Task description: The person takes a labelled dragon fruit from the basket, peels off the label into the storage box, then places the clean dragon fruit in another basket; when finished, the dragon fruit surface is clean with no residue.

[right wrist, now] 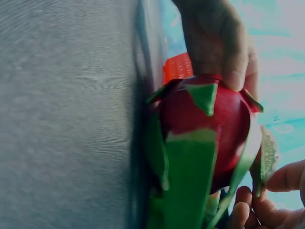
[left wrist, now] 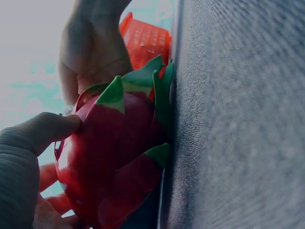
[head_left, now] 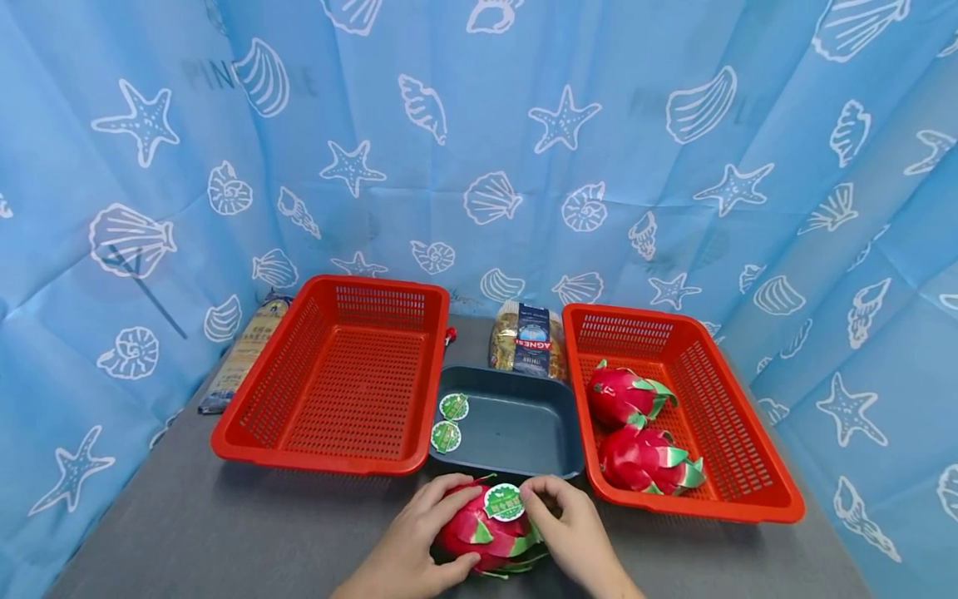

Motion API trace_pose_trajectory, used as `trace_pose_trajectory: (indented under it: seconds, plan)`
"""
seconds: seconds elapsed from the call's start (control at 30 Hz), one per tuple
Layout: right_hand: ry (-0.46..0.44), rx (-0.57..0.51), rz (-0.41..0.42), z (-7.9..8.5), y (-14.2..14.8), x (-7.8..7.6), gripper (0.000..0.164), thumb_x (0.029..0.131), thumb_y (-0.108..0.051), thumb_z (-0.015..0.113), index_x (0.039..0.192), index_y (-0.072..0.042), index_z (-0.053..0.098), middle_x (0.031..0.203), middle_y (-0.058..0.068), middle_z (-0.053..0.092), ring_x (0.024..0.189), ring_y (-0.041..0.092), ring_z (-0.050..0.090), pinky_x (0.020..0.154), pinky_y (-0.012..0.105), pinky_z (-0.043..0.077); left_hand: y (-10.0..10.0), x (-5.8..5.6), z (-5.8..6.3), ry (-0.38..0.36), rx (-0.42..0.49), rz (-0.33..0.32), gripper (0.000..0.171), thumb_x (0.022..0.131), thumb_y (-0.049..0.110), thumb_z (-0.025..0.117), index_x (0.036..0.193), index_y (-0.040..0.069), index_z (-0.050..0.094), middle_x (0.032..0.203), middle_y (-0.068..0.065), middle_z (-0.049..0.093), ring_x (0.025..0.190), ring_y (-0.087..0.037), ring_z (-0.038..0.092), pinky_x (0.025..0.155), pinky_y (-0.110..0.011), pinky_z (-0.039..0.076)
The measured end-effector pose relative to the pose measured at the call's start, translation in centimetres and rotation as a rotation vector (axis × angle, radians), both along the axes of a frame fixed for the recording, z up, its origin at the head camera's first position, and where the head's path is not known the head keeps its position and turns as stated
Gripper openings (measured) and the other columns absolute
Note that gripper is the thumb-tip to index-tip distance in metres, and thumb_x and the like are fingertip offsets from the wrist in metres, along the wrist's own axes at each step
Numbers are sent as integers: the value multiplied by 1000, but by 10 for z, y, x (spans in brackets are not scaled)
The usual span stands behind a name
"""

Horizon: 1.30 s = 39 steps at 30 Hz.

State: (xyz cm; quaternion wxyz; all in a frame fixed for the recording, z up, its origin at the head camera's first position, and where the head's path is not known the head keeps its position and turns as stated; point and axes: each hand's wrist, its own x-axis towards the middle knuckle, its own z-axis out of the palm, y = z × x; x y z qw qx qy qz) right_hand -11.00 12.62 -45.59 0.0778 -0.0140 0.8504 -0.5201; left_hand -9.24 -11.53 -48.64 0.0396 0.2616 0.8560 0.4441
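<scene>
A pink dragon fruit (head_left: 467,541) with green-tipped scales lies on the grey table in front of me. My left hand (head_left: 419,537) holds it from the left, thumb on the near side and fingers over the far side. On its upper face is a round green-and-white sticker (head_left: 503,502). My right hand (head_left: 572,528) pinches that sticker's right edge between thumb and index finger. From the right wrist view, the sticker (right wrist: 269,151) sits at the fruit's upper side with the thumb at its edge. Whether it is fully stuck down, I cannot tell.
Behind the fruit stands a dark tray (head_left: 516,424) with two more round stickers (head_left: 446,436) at its left. A red basket (head_left: 352,383) is on the left. Another red basket (head_left: 718,416) holds two dragon fruits (head_left: 649,460). Bagged pasta (head_left: 529,341) and a long packet (head_left: 243,353) lie behind.
</scene>
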Motion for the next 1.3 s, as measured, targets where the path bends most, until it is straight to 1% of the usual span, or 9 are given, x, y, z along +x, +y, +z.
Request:
trace_pose_trajectory:
  seconds: [0.2,0.43,0.47,0.57,0.67,0.73,0.87,1.13,1.3]
  plan:
    - [49,-35,-16,15,-3,2,8,97,-15,72,93,-9,73,91,1,65,78,15,60,70,25,53,-1,0,0,21,0,-14,64,88,42,81,146,28,56,143,4,48,125,-22,48,85,-29,57]
    - [196,-74,-46,42,-5,0,5,95,-12,74,91,-14,74,90,-2,66,77,17,62,66,27,53,-3,0,-3,94,9,-21,62,88,40,82,143,27,57,142,5,48,124,-20,49,89,-34,56]
    - [219,-73,-46,46,-5,-2,4,95,-14,75,92,-14,75,90,-2,67,76,18,63,67,27,54,-3,0,-3,85,15,-21,62,87,40,82,142,27,57,141,5,48,124,-20,49,89,-34,56]
    - [262,-75,-43,58,-6,-7,3,96,-16,74,96,-14,76,91,-2,69,78,18,65,70,30,55,-4,-1,-2,-2,37,-18,62,84,41,85,138,29,57,139,6,48,122,-19,50,87,-30,56]
    - [266,-69,-41,67,-8,-14,6,96,-17,75,100,-14,78,93,-2,72,81,17,65,74,31,55,-5,-1,-1,-112,62,-11,62,80,41,87,133,29,57,135,7,48,120,-19,51,83,-25,56]
    - [249,-72,-30,70,-11,-21,7,96,-17,75,101,-14,78,94,-1,73,82,17,65,74,31,55,-5,-1,0,-163,72,-7,62,78,41,88,131,29,57,134,7,47,118,-19,51,82,-23,55]
    - [214,-60,-2,67,-17,-38,10,94,-17,76,102,-12,80,92,-1,74,81,18,66,74,28,56,-7,-1,0,-201,82,-5,62,78,41,88,131,30,57,134,7,46,119,-20,51,82,-23,55]
    - [236,154,-1,42,-26,-72,10,92,-18,78,99,-12,82,87,-4,75,78,13,67,71,32,56,-11,-1,0,-223,101,-13,61,77,38,90,126,32,54,132,7,46,118,-21,50,83,-24,55]
    - [174,243,20,25,-24,-84,9,92,-16,78,98,-10,82,87,-1,76,79,13,67,71,34,56,-13,0,1,-194,87,-46,61,76,36,91,125,33,54,132,8,47,119,-19,50,82,-22,55]
